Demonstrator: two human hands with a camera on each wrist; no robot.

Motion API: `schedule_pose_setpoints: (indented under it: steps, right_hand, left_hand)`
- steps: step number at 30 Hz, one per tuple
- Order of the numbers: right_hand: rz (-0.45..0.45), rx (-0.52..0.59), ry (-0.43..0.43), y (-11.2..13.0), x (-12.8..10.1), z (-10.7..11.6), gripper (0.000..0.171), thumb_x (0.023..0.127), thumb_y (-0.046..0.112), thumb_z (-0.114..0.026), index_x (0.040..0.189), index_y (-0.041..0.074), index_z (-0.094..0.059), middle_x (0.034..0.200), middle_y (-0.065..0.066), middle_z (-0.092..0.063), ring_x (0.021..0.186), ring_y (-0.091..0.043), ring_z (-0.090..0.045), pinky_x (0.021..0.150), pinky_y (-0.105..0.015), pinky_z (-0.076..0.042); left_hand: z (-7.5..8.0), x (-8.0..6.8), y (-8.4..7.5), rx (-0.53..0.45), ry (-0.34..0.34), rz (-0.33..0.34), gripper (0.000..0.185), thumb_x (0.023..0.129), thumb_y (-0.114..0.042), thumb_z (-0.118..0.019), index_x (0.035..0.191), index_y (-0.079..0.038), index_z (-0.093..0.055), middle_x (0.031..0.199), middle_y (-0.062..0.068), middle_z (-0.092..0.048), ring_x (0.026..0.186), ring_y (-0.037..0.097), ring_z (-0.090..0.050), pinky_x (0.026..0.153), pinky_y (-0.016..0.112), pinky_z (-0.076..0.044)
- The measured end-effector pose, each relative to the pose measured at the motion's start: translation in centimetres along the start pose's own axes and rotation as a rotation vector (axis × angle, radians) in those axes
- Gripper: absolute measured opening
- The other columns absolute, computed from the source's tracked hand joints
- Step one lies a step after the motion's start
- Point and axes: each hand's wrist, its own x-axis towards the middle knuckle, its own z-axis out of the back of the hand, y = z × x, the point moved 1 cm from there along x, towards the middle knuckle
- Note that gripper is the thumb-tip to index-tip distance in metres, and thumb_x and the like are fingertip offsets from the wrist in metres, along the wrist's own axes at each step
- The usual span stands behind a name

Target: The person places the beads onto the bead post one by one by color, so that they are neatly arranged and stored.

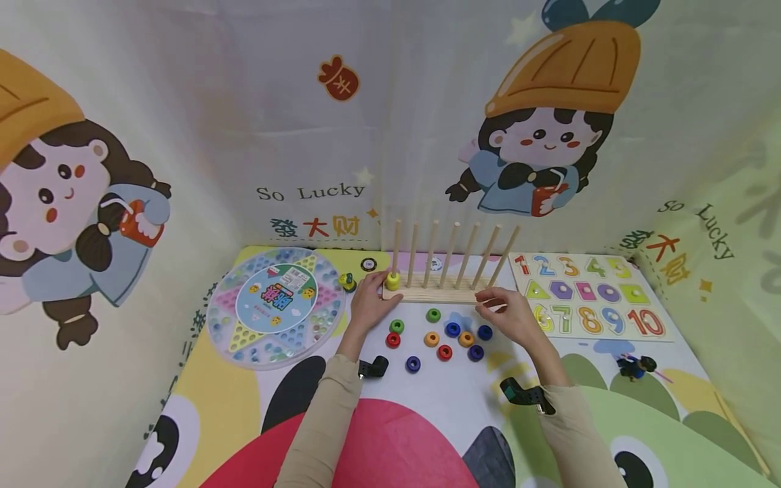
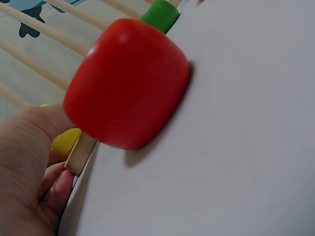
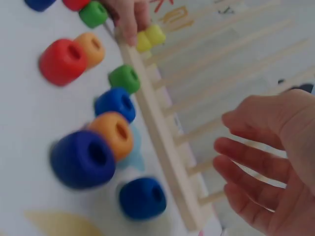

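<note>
peg rack [image 1: 436,293] stands on the bench [image 1: 427,407] by the back wall, a yellow ring [image 1: 393,280] low on its leftmost peg. left hand [image 1: 369,305] grips the rack's left end, fingers curled on the base. right hand [image 1: 511,315] is at the right end, fingers relaxed and apart, holding nothing. loose rings [image 1: 439,335] lie just in front. risk: a one-sided pull may slew the rack and scatter them.
</note>
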Motion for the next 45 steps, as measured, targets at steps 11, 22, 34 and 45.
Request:
schedule_pose_setpoints:
  steps: [11, 22, 34, 45]
  right_hand:
    - [0.024, 0.077, 0.277, -3.3, -2.1, 0.7, 0.033, 0.085, -0.004, -0.071, 0.118, -0.009, -0.065, 0.116, -0.025, -0.066, 0.104, -0.04, -0.064, 0.088, -0.052, -0.052]
    - [0.014, 0.018, 0.219, -4.7, -2.7, 0.2, 0.036, 0.079, -0.003, -0.076, 0.115, -0.002, -0.069, 0.112, -0.017, -0.07, 0.1, -0.033, -0.065, 0.085, -0.042, -0.054]
    - [0.04, 0.06, 0.114, -3.3, -1.6, 0.2, 0.028, 0.084, -0.002, -0.074, 0.112, -0.002, -0.07, 0.111, -0.017, -0.07, 0.099, -0.036, -0.066, 0.084, -0.047, -0.055]
    - [0.097, 0.073, 0.053, 0.8, 0.9, 0.0, 0.029, 0.086, 0.005, -0.075, 0.115, -0.001, -0.07, 0.11, -0.017, -0.07, 0.099, -0.034, -0.066, 0.085, -0.051, -0.053]
  left_hand:
    - [0.1, -0.1, -0.2, 0.0, -0.006, 0.004, 0.067, 0.083, -0.033, -0.077, 0.142, -0.01, -0.054, 0.137, 0.014, -0.053, 0.111, 0.029, -0.055, 0.082, 0.041, -0.05]
    - [-0.1, -0.1, -0.3, -0.001, -0.004, 0.017, 0.067, 0.083, -0.032, -0.077, 0.142, -0.01, -0.054, 0.137, 0.014, -0.053, 0.113, 0.029, -0.053, 0.085, 0.043, -0.048]
    - [-0.1, -0.1, 0.0, -0.014, -0.006, 0.02, 0.067, 0.082, -0.032, -0.078, 0.142, -0.011, -0.055, 0.137, 0.013, -0.053, 0.114, 0.029, -0.053, 0.085, 0.042, -0.049]
    - [-0.2, 0.0, 0.1, -0.003, 0.006, 0.026, 0.069, 0.083, -0.035, -0.077, 0.143, -0.013, -0.053, 0.138, 0.013, -0.052, 0.115, 0.029, -0.053, 0.087, 0.042, -0.048]
